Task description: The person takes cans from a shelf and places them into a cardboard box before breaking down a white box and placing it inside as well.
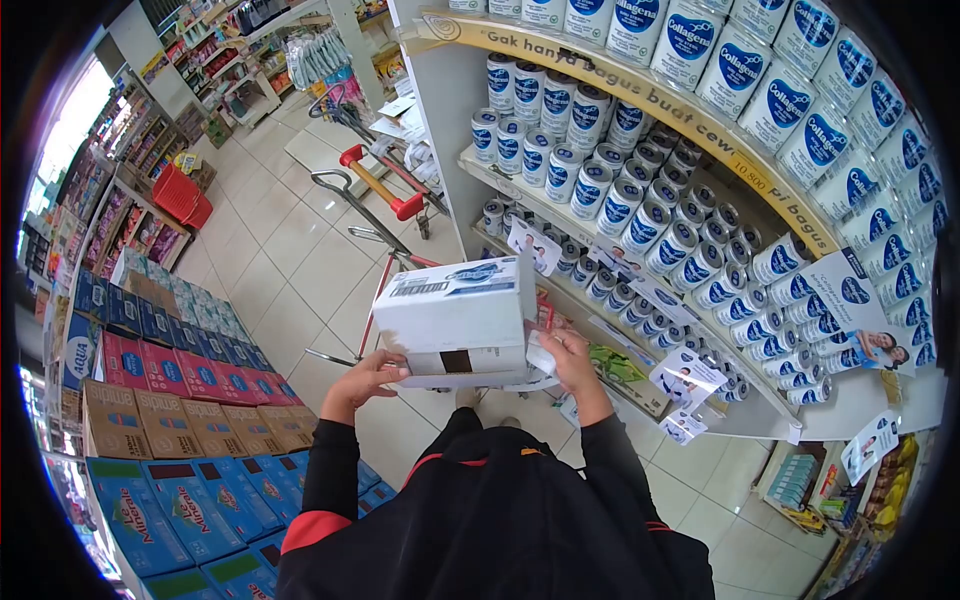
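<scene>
A white cardboard carton (455, 305) with blue print and a barcode is in front of my body, tilted slightly. My left hand (366, 382) is at its near left corner, with the fingers closed on the edge. At the right end, my right hand (566, 360) grips a whitish flap or edge of the same carton. A dark square patch shows on the side facing me. The carton's underside and whatever supports it are mostly hidden.
To the right, a display shelf (640, 265) holds many white-and-blue cans. Red-framed trolleys (385, 205) stand beyond the carton. Stacked blue water cartons (150, 510) line the left side. Red baskets (182, 195) sit farther back on the tiled floor (270, 240).
</scene>
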Demonstrator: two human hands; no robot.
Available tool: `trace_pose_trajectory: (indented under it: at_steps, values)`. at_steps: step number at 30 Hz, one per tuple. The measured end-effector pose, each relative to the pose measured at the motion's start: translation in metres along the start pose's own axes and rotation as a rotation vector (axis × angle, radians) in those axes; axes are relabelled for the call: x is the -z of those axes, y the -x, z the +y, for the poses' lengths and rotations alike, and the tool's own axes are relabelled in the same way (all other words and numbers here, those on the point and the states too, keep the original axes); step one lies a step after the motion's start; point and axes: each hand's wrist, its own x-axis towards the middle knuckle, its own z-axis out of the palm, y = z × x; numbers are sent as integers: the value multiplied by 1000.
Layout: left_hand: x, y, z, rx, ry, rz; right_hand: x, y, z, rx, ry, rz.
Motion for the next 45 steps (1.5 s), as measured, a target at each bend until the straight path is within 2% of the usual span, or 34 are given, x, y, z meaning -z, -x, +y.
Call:
trace_pose_trajectory:
  at_steps: [2, 5, 6, 10, 12, 14, 16, 18, 19, 21, 22, 24, 25, 27, 28, 29, 30, 31, 32, 33, 35, 36, 37, 39, 41, 43, 44, 45]
  values:
    - [-3, -1, 1, -1, -30, 54, -9, 2, -8, 136, 103, -58]
    - [-13, -6, 2, -30, -137, 170, -16, 2, -17, 107, 234, -86]
    - [-14, -10, 0, -63, -208, 233, -17, 1, -16, 108, 235, -87]
    - [-9, -27, -17, -210, -249, 264, -19, -5, -6, 96, 148, -24]
    - [-8, -30, -12, -7, -213, 252, -21, -6, 3, 89, 158, -4]
    - [-7, -31, -7, 64, -297, 196, -28, -7, 14, 64, 33, 199]
    - [-9, -28, -11, 135, -380, 140, -29, -8, 19, 63, -17, 275]
    - [-16, -22, -28, -182, -349, 188, -30, -10, 21, 59, -69, 347]
    - [-15, -26, -36, -180, -348, 191, -30, -10, 22, 73, -115, 333]
    - [-16, -35, -47, -245, -559, 228, -31, -10, 29, 84, -159, 319]
    - [-20, -36, -48, -244, -555, 229, -34, -11, 35, 129, 16, 290]
    - [-33, -41, -45, -341, -420, 476, -42, -12, 42, 170, 329, 166]
    - [-33, -51, -52, -344, -417, 480, -53, -8, 34, 173, 331, 162]
    - [-32, -89, -81, -322, -401, 699, -77, 5, 20, 257, 472, 47]
    - [-33, -97, -84, -239, -518, 805, -85, 9, 17, 257, 474, 43]
    - [-30, -101, -90, -239, -516, 807, -91, 13, 15, 280, 527, -23]
    - [-30, -100, -90, -252, -381, 860, -93, 14, 13, 304, 581, -88]
    - [-31, -99, -90, -264, -244, 909, -91, 13, 14, 306, 585, -88]
    - [-33, -98, -92, -356, -213, 932, -87, 8, 16, 296, 535, -88]
    - [-31, -94, -89, -358, -208, 932, -83, 4, 16, 286, 484, -88]
    - [-21, -82, -86, -242, -432, 900, -71, -3, 16, 251, 386, -84]
    - [-24, -73, -76, -191, -867, 1086, -63, -9, 23, 242, 347, -47]
    - [-25, -60, -65, -191, -863, 1087, -57, -16, 30, 236, 309, -10]
    - [-28, -34, -48, -168, -346, 894, -52, -19, 39, 236, 263, 15]
    - [-28, -23, -44, -162, -416, 954, -53, -18, 39, 200, 208, 66]
    - [-19, -16, -49, -225, -308, 805, -44, -28, 47, 145, 238, 121]
    - [-12, -19, -57, -349, 46, 599, -38, -32, 52, 87, 266, 178]
    - [-6, -14, -61, -347, 46, 602, -35, -35, 53, 85, 265, 175]
